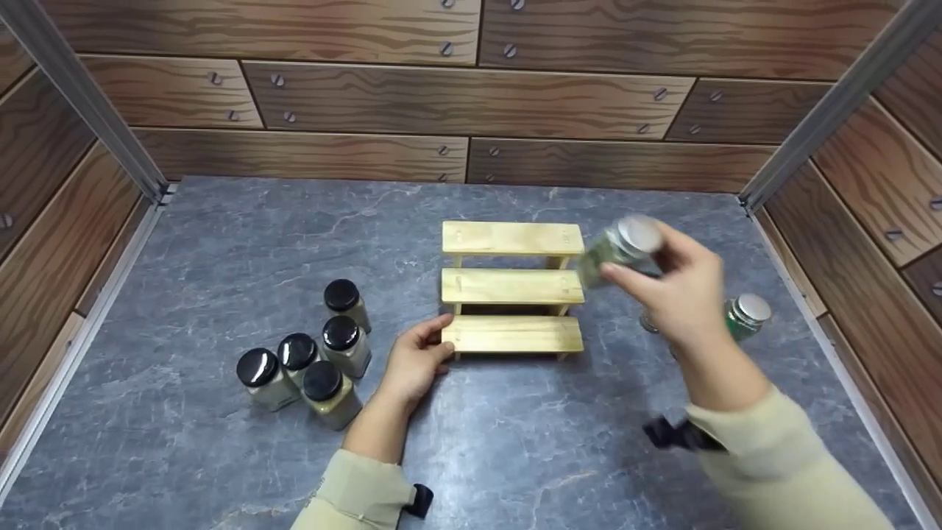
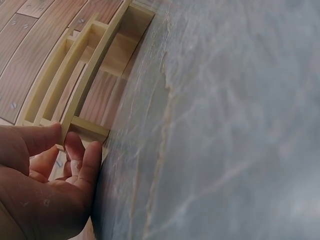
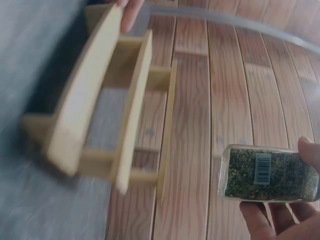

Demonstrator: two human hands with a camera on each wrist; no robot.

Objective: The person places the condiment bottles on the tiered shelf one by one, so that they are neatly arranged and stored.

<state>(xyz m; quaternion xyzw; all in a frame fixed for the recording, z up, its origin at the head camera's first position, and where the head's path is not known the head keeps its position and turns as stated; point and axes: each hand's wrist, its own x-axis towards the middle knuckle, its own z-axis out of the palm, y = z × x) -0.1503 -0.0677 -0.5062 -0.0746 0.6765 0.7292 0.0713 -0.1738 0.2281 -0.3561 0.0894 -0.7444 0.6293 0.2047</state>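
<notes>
A small three-step wooden rack (image 1: 512, 285) stands in the middle of the table, its steps bare. My left hand (image 1: 416, 361) pinches the left end of its lowest step between thumb and fingers, seen close up in the left wrist view. Raised off the table to the rack's right, my right hand (image 1: 688, 291) grips a glass spice jar (image 3: 265, 174) with a silver lid. Dried green herbs fill this jar, and a barcode label shows on its side. The jar is tilted, its base toward the rack's upper steps.
Several black-lidded spice jars (image 1: 321, 380) stand grouped on the table left of my left hand. Beyond my right hand is a silver-lidded jar (image 1: 749, 313) with green on it, and another is mostly hidden behind the hand. Wood-patterned walls (image 1: 471, 103) enclose the grey marbled table (image 1: 294, 221).
</notes>
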